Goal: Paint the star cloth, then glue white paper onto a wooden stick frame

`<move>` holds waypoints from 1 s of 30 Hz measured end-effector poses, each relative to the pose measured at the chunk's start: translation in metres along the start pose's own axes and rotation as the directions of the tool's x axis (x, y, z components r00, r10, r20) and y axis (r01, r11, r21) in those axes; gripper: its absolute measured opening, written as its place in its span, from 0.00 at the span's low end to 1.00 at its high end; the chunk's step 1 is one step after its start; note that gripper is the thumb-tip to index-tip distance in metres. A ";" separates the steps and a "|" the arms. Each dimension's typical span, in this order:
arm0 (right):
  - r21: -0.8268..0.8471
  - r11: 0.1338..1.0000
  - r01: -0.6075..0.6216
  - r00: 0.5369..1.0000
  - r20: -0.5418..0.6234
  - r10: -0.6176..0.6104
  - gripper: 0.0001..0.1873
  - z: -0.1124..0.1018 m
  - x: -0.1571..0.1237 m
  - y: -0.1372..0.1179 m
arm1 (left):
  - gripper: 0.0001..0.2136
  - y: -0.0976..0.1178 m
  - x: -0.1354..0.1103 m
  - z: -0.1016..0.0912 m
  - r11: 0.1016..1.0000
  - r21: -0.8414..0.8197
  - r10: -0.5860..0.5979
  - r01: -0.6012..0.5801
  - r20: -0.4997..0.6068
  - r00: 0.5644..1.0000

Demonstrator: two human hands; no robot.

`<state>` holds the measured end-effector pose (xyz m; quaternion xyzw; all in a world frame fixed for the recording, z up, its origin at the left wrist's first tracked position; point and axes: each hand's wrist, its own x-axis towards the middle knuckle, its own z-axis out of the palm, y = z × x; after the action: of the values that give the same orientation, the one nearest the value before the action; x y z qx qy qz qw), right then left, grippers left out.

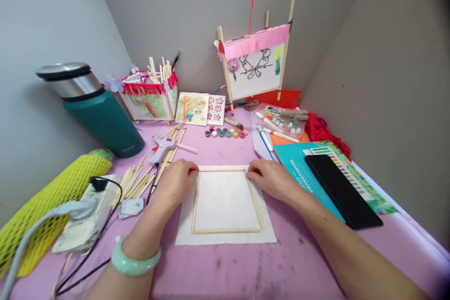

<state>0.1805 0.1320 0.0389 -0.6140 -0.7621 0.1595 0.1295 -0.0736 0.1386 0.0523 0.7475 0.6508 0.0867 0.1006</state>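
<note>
Pale green bangle [135, 266], one, round my left wrist, nearest the camera. Yellow mesh roll [52, 197], along the left of the pink-purple desk [225, 272]. White power strip [87, 225], plugs fitted, beside the mesh. Teal bottle [105, 119], steel collar, standing behind. Loose sticks [131, 180], several, spread near my left arm. Glue gun [163, 149], pale purple, lying over more sticks. My left hand [177, 178]: fingers pinched on the far left corner of the stick frame [228, 231]. Said frame: four-sided, flat on a wider white sheet [228, 201], before me. Paint pots [228, 134], in rows, beyond it. My right hand [269, 177]: fingers pinched narrow on its far right corner. Blue book [298, 168], right. Black device [341, 192], flat, atop the book.
</note>
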 end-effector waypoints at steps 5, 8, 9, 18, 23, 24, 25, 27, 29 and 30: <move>0.018 1.000 -0.010 1.000 -0.007 0.010 0.10 -0.003 0.000 0.001 | 0.14 -0.001 0.001 0.001 1.000 -0.006 0.009 -0.009 -0.013 1.000; 0.029 0.999 -0.023 1.000 0.011 0.023 0.09 -0.005 0.000 0.000 | 0.14 -0.002 0.002 0.002 1.000 -0.013 0.005 -0.005 -0.021 1.000; 0.034 0.999 -0.024 1.000 0.021 0.023 0.09 -0.006 0.000 0.000 | 0.14 -0.001 0.002 0.002 1.000 -0.014 0.003 -0.003 -0.020 1.000; 0.043 0.999 -0.016 1.000 0.013 0.016 0.09 0.001 -0.002 0.003 | 0.14 0.002 0.000 -0.002 1.000 -0.002 0.012 -0.012 -0.024 1.000; 0.033 0.999 -0.031 0.999 0.023 0.030 0.09 0.001 -0.002 0.001 | 0.14 0.001 0.000 0.000 1.000 0.001 0.001 -0.001 -0.025 1.000; 0.024 0.999 -0.037 0.999 0.024 0.036 0.09 0.001 -0.002 0.000 | 0.13 0.001 0.001 0.000 1.000 0.000 0.002 -0.002 -0.025 1.000; 0.013 0.999 -0.044 0.999 0.024 0.043 0.10 0.000 -0.003 -0.001 | 0.13 0.001 0.001 0.000 1.000 -0.002 0.003 -0.003 -0.024 1.000; -0.006 0.999 -0.053 0.998 0.022 0.053 0.10 -0.001 -0.004 -0.004 | 0.13 0.001 0.001 0.000 1.000 -0.003 0.008 -0.008 -0.022 1.000; -0.012 0.998 -0.057 0.998 0.025 0.058 0.10 -0.001 -0.005 -0.006 | 0.13 0.001 0.001 0.000 1.000 -0.001 0.007 -0.007 -0.023 1.000; -0.013 0.998 -0.060 0.998 0.028 0.060 0.11 -0.001 -0.006 -0.007 | 0.13 0.001 0.001 0.000 1.000 0.000 0.005 -0.005 -0.023 1.000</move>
<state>0.1755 0.1250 0.0427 -0.6352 -0.7459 0.1674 0.1101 -0.0722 0.1390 0.0526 0.7481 0.6500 0.0958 0.0929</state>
